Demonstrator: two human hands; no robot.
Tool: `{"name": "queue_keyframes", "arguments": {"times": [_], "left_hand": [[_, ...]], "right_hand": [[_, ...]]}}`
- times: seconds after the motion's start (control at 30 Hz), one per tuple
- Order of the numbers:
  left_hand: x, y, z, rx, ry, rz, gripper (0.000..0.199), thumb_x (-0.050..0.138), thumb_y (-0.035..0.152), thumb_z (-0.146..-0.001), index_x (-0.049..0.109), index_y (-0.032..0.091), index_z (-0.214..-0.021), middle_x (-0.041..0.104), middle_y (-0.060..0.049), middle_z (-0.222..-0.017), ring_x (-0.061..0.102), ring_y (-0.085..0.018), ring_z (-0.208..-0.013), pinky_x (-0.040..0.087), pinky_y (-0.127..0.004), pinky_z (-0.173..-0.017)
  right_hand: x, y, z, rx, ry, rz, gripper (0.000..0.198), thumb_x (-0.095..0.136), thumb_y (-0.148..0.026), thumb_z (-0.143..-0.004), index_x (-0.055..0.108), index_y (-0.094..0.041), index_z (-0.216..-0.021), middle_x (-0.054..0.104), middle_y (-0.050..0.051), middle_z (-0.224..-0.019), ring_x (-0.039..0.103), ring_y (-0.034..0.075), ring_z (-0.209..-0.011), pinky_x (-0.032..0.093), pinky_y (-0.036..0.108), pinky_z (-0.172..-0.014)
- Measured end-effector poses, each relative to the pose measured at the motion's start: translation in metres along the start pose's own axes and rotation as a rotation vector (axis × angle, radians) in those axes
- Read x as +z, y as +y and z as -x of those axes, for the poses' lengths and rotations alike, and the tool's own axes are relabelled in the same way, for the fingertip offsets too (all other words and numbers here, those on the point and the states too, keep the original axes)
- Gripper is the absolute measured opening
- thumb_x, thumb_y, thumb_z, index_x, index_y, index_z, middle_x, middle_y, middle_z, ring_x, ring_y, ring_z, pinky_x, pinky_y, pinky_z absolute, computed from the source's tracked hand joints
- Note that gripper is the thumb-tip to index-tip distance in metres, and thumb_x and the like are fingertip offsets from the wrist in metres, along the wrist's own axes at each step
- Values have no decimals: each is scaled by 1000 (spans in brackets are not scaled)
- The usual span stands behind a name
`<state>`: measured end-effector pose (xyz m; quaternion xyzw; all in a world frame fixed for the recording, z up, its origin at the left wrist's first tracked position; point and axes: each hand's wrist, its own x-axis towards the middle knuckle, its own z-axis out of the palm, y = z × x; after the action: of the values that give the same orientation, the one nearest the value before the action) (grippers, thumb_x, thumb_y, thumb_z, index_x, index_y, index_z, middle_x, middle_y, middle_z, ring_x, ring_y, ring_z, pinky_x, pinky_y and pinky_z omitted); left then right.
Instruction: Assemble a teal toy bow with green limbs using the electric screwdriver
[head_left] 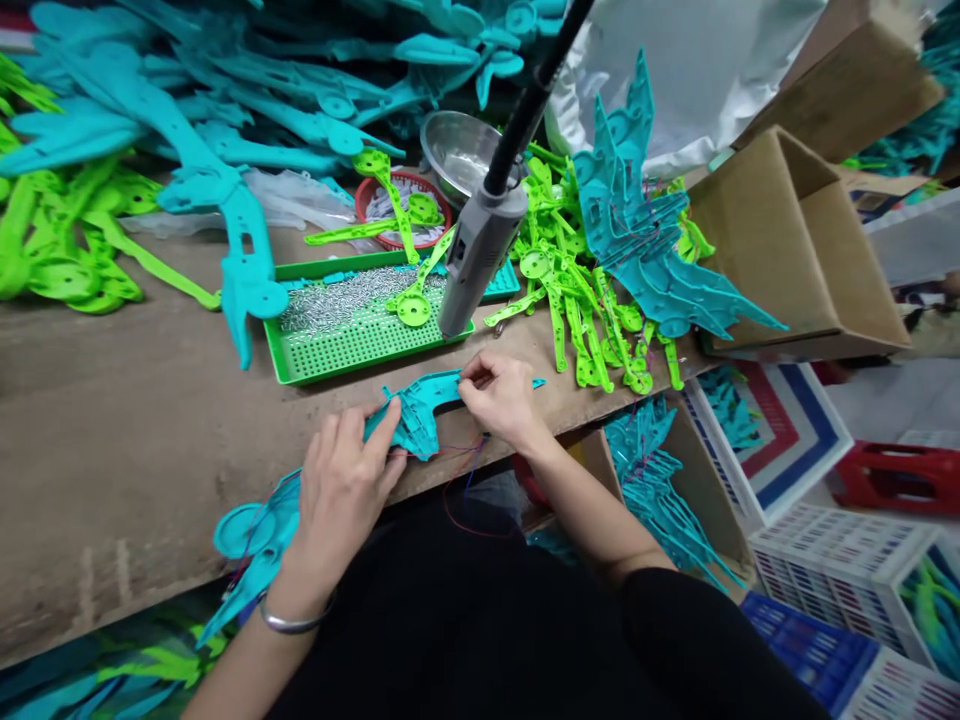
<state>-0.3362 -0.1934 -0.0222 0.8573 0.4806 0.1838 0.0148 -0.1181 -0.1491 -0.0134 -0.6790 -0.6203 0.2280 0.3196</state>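
Note:
A long teal plastic part (421, 418) lies along the table's front edge, its hollow ribbed side facing up. My left hand (343, 485) grips its middle, fingers over the top. More teal plastic with a round disc (247, 530) shows to the left of that wrist; whether it is the same piece is hidden. Over the narrow right end of the part, my right hand (501, 395) is closed in a pinch, and what sits between thumb and finger is too small to make out. Thin red and blue wires (469, 465) hang from the part over the table edge.
A grey electric screwdriver (480, 250) hangs just beyond my hands. Behind it sits a green tray (360, 350) of small screws. Lime-green parts (570, 290) and stacked teal parts (645, 230) lie right, beside a cardboard box (795, 250). Teal parts (247, 90) are heaped at back left.

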Motion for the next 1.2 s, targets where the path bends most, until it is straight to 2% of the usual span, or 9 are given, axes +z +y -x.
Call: {"name": "queue_keyframes", "arguments": {"times": [0.13, 0.3, 0.47, 0.7, 0.8, 0.87, 0.97, 1.07, 1.2], "left_hand": [[5, -4, 0, -1, 16, 21, 46, 62, 19, -90, 58, 11, -135, 62, -18, -113, 55, -30, -95, 51, -42, -80], [11, -16, -7, 0, -38, 130, 48, 60, 18, -89, 56, 15, -137, 61, -18, -122, 57, -32, -106, 51, -46, -87], [15, -28, -16, -7, -131, 187, 45, 59, 23, -91, 57, 15, -135, 60, -17, -127, 55, -32, -111, 48, -47, -93], [2, -24, -20, -59, -233, 155, 53, 61, 26, -91, 51, 17, -142, 53, -18, -141, 47, -37, -128, 42, -53, -102], [-13, -13, -14, -106, -144, 273, 53, 59, 24, -92, 48, 15, -143, 47, -19, -146, 43, -34, -135, 38, -52, -109], [-23, -3, -5, -131, -131, 449, 37, 53, 22, -94, 58, 14, -130, 58, -16, -131, 54, -28, -123, 45, -44, -102], [-25, 15, 16, -91, -454, 745, 21, 50, 24, -96, 68, 17, -101, 70, -6, -98, 66, -19, -93, 51, -34, -86], [3, 31, 37, -159, -827, 859, 32, 54, 38, -95, 68, 13, -111, 72, -12, -105, 68, -23, -94, 52, -37, -87], [57, 50, 49, -385, -861, 1136, 65, 63, 51, -88, 53, 9, -136, 62, -21, -135, 65, -28, -114, 53, -41, -95]], "right_hand": [[8, -3, 12, -157, 58, 353, 15, 54, -12, -80, 67, -18, -75, 69, 4, -73, 61, 18, -73, 44, 30, -70], [12, -4, 32, -381, -12, 617, 42, 49, -15, -88, 66, -11, -126, 73, 12, -90, 61, 26, -87, 43, 40, -78], [-1, 11, 25, -423, -101, 416, 46, 45, -13, -87, 64, -14, -129, 76, 11, -99, 65, 26, -92, 49, 43, -85], [-37, 35, 46, -330, -6, 154, 21, 52, -13, -84, 71, -22, -88, 76, 3, -84, 72, 19, -78, 57, 34, -77], [-39, 43, 62, -378, -119, 130, 24, 58, -15, -82, 71, -21, -101, 77, 6, -98, 73, 22, -91, 58, 38, -83], [-35, 49, 67, -412, -156, 94, 26, 60, -16, -85, 70, -20, -109, 77, 7, -107, 72, 23, -99, 58, 40, -89], [-28, 56, 69, -404, -147, 65, 21, 61, -18, -90, 72, -21, -107, 78, 7, -104, 72, 23, -98, 57, 42, -90], [-24, 58, 65, -363, -144, 71, 17, 61, -20, -91, 74, -22, -102, 78, 6, -99, 72, 23, -95, 57, 43, -88], [-27, 52, 59, -353, -203, 41, 18, 58, -19, -91, 73, -21, -101, 77, 6, -103, 71, 22, -98, 55, 41, -91]]}}
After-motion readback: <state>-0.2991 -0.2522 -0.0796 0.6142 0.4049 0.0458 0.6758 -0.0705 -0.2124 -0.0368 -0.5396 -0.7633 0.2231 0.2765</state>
